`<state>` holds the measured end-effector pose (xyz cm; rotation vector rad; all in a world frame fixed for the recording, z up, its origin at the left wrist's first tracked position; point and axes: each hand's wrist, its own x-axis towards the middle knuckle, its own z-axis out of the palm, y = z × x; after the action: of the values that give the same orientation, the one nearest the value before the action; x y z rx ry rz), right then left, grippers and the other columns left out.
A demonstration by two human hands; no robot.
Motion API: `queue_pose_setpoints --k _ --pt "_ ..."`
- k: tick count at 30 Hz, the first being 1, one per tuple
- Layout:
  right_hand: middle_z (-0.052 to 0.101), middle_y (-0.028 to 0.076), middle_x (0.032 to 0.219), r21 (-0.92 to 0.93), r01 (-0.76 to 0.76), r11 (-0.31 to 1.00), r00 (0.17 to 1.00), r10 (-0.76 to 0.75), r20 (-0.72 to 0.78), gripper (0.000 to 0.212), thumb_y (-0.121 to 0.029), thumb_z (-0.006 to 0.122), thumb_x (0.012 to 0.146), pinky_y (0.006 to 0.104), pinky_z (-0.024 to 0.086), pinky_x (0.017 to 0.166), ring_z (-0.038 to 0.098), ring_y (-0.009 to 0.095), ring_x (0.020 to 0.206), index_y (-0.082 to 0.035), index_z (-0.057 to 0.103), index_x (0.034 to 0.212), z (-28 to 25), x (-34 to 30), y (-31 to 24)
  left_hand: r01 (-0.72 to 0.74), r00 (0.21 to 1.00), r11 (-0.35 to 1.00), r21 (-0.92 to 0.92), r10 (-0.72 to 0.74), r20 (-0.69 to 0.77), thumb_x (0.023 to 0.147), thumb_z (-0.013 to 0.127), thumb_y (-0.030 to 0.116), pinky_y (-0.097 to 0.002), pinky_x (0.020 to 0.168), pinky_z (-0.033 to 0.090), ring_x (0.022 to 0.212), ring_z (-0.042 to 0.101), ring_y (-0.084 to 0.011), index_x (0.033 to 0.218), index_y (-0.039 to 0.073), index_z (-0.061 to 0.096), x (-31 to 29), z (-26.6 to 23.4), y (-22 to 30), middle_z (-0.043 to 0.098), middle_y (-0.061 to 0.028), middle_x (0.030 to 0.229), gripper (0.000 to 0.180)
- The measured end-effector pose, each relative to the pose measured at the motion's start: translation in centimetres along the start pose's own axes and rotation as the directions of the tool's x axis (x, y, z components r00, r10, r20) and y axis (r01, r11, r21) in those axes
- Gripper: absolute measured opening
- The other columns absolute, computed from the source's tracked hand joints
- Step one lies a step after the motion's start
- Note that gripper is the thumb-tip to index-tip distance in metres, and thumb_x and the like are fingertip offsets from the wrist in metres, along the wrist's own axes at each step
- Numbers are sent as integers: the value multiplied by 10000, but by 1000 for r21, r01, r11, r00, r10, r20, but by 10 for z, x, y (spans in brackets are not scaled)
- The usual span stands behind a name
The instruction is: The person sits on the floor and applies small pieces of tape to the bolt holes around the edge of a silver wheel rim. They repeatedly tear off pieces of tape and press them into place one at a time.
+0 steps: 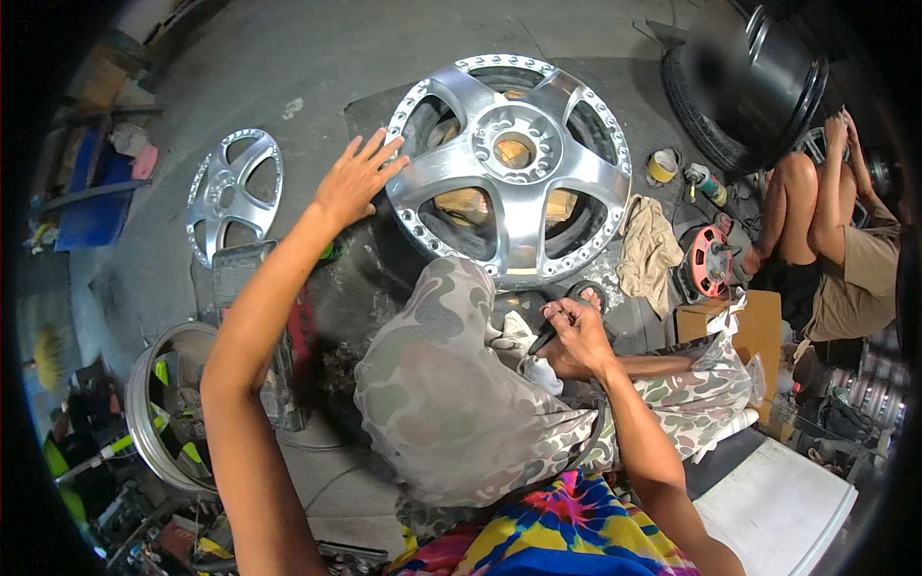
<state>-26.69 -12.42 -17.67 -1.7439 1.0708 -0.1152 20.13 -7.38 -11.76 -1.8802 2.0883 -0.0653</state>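
A large silver five-spoke wheel face (523, 216) lies in front of me, with bolt holes all around its rim. My left hand (360, 182) reaches to its left edge, fingers stretched apart, fingertips at the rim and nothing held. Close to my body, my right hand (579, 334) is closed, its fingers curled together beside my sandalled foot. Whatever is in that hand is too small or hidden to make out. A whitish cloth (517, 333) lies just left of it. Brown cardboard (466, 204) shows through the openings between the spokes.
A smaller-looking silver wheel face (227, 195) rests at the left, above a bare rim ring (144, 413). Right of the big wheel are a beige rag (648, 252), a tape roll (663, 165), a grinder (706, 182) and a red reel (709, 261). Another person sits beside a black tyre.
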Motion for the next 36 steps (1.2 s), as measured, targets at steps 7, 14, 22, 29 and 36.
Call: queue_pose_setpoints --k 7,14,22,29,36 --pt "701 66 1227 412 -230 882 973 201 113 492 -229 756 1022 264 441 1046 596 116 1162 1 631 1438 4 6 -23 -238 971 971 11 237 38 766 899 423 -460 1354 191 1560 379 -279 1339 58 696 38 23 -23 635 -75 1470 710" --pt "603 -59 909 549 -175 817 965 253 -69 552 -131 757 975 220 337 602 439 21 677 -51 577 1491 -24 28 5 -271 962 962 36 272 -15 748 836 620 -464 1352 194 1169 634 -244 1020 43 723 26 26 25 658 -90 1027 648" --pt "594 -30 900 580 -69 812 861 342 -376 462 -252 673 1056 228 396 565 456 46 636 -5 629 1444 -58 28 19 -246 934 885 -395 108 -341 815 768 734 -414 834 471 850 617 -277 828 45 665 37 27 188 632 -98 854 697" --pt "592 10 911 192 71 979 932 4 -364 485 -393 483 1134 297 499 735 567 140 814 -50 691 1407 -69 50 -42 -147 909 885 -443 -56 -414 910 777 572 -391 779 492 910 605 -252 905 87 664 7 34 203 586 -67 949 498" --pt "685 184 1087 -255 381 889 825 -451 -341 224 -188 574 1080 466 532 850 688 373 983 -37 651 1226 -60 116 -79 -129 970 860 -494 6 -242 955 758 466 -399 903 495 1040 593 -263 1157 80 659 -1 35 201 573 -74 1065 447"
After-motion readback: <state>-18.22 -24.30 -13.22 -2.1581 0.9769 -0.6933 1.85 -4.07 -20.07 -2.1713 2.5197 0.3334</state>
